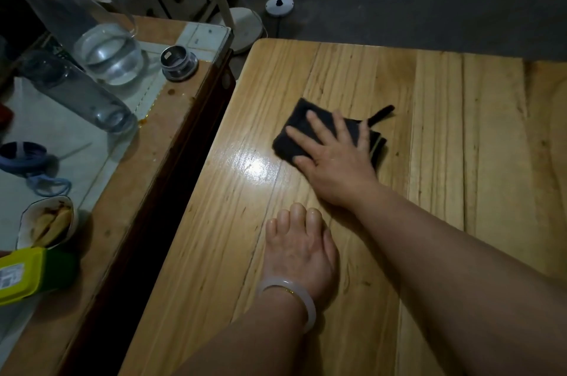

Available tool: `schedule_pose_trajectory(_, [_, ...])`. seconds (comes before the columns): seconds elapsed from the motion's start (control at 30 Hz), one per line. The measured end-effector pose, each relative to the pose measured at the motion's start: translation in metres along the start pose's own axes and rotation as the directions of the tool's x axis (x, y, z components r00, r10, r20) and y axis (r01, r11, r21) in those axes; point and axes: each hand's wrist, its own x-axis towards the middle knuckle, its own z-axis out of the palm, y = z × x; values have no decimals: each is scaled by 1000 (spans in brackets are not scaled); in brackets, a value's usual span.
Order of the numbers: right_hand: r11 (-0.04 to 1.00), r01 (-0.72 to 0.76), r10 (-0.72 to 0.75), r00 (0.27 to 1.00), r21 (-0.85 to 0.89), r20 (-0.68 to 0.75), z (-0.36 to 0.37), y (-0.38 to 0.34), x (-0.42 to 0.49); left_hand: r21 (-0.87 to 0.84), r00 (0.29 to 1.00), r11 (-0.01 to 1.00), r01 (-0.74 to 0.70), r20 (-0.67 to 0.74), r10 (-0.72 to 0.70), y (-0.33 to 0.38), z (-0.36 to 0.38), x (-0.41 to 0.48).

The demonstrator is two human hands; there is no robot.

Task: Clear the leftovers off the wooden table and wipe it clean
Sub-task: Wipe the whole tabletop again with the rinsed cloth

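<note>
Pressing dark cloth (299, 118) onto wooden bench (460, 161) with right grip (337, 161) open flat; left grip (302, 247) flat on bench, holding nothing.

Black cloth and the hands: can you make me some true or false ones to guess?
1. The right hand presses flat on the black cloth. True.
2. The left hand holds a cup. False: it rests flat on the wooden table and holds nothing.
3. A pale bangle sits on the left wrist. True.
4. The bowl of leftovers stands on the wooden table. False: it stands on the side table to the left.
</note>
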Motion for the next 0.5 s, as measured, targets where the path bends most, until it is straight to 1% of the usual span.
schedule_pose_trajectory(0.13, [990,140,-140,990,3,23,2,-21,23,12,1000,1000,11,24,-11,1,-1,0])
schedule_pose_trajectory(0.23, [987,158,-160,986,28,48,-4,-20,47,-4,1000,1000,9,20,-9,0,-2,2])
schedule_pose_trajectory(0.37, [996,86,-87,994,21,66,-14,-6,71,-21,1000,1000,1,17,0,-1,-2,1])
schedule_pose_trajectory(0.5, [999,-52,51,997,12,49,-30,22,84,-27,1000,1000,3,26,-2,-3,-1,2])
